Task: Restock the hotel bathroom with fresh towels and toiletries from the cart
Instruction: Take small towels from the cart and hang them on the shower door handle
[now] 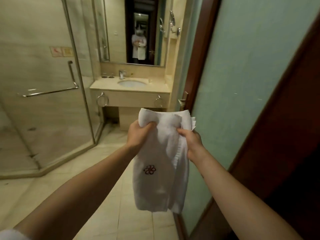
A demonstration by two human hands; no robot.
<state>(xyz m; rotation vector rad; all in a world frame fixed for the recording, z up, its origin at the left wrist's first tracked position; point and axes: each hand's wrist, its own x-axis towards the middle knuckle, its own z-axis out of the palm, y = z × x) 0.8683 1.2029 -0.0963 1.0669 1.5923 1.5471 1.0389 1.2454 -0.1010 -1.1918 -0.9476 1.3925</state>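
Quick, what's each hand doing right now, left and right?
Left hand: closed, gripping the white towel near its top.
Right hand: closed, pinching the same towel's right edge.

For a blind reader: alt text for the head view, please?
The left hand and right hand grip a white towel with a red emblem. Ahead are a sink counter and mirror, a glass shower to their left.
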